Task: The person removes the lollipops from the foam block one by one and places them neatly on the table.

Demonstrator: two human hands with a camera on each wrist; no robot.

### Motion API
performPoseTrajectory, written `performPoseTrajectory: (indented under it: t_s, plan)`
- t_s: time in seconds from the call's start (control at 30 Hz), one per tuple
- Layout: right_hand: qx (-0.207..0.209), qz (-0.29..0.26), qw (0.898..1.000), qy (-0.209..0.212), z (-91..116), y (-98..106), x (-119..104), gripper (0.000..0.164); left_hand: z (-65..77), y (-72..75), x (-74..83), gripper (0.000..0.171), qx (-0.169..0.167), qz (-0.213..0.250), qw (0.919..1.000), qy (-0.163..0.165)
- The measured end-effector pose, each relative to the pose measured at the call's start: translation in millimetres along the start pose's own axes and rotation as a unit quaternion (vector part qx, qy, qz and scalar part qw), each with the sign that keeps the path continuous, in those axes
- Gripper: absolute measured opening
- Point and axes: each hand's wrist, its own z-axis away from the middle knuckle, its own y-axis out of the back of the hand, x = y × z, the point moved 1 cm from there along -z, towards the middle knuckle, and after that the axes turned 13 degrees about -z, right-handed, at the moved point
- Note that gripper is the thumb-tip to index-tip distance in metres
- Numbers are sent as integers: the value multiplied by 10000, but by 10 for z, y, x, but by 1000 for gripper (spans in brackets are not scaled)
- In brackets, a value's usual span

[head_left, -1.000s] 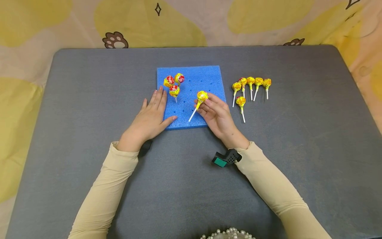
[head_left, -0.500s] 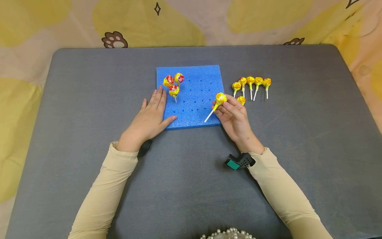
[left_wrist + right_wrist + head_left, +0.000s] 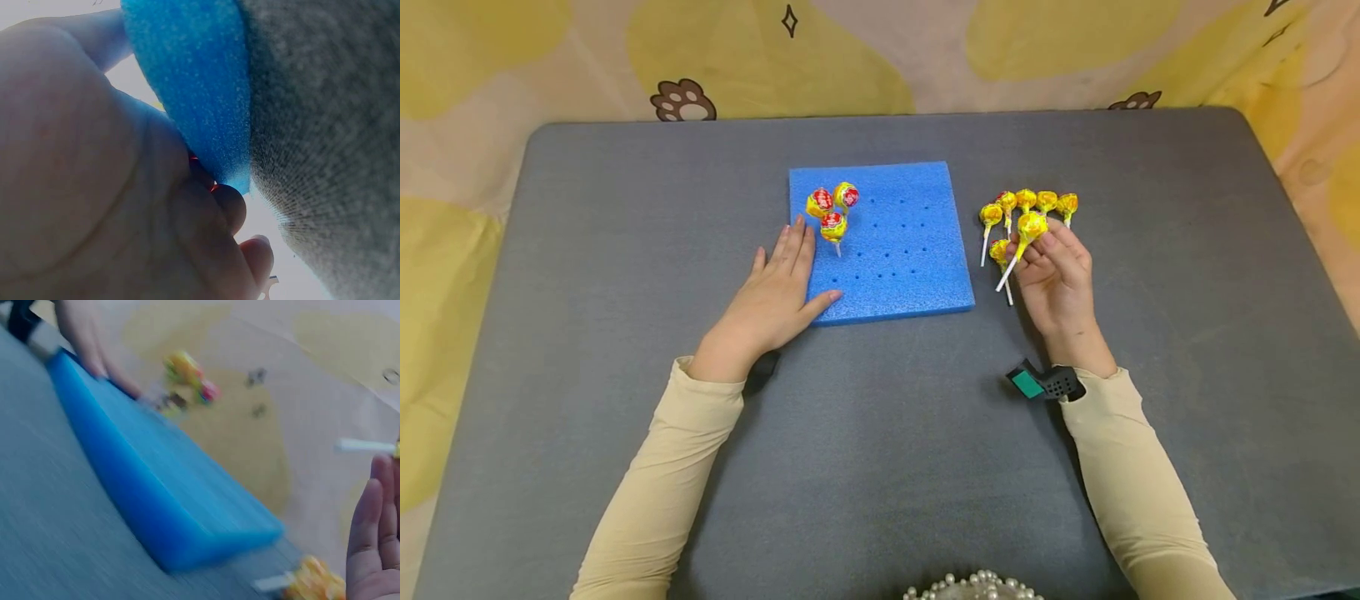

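Note:
My left hand (image 3: 771, 292) rests with straight fingers on the left edge of a blue foam board (image 3: 917, 287) dotted with small holes. Three yellow-and-red wrapped lollipops (image 3: 832, 228) stand on sticks in the board's left part, near my fingertips. To the right of the board, my right hand (image 3: 1060, 275) pinches another lollipop (image 3: 1032, 227) by its yellow wrapped head, its white stick slanting down to the left. In the right wrist view only that lollipop's stick (image 3: 365, 445) and a sliver of its head show. The left wrist view shows the board's side (image 3: 194, 81) against my palm.
Several loose lollipops (image 3: 991, 215) lie on the grey table (image 3: 880, 433) right of the board, partly behind my right hand. A patterned yellow cloth (image 3: 775, 67) hangs behind the table. A pearl-beaded item (image 3: 973, 583) shows at the bottom edge.
My right hand has moved right with the lollipop, from above the foam board to in front of the loose lollipops. My left hand has stayed on the board.

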Motion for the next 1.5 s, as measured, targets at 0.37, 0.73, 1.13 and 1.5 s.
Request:
performPoseTrajectory:
  t_s: [0.37, 0.73, 1.13, 1.5]
  plan:
    - [936, 1998, 9752, -157, -87, 202, -461, 10, -12, -10, -3, 85, 23, -12, 10000, 9]
    - [1303, 3479, 9197, -1273, -90, 185, -534, 8, -8, -19, -5, 86, 19, -12, 10000, 29]
    - [1379, 4130, 8922, -1194, -99, 180, -498, 6, -3, -15, -2, 84, 61, -11, 10000, 23]
    - [1441, 4526, 8763, -803, -95, 191, -433, 7, 1, -13, 0, 85, 86, -5, 10000, -1]
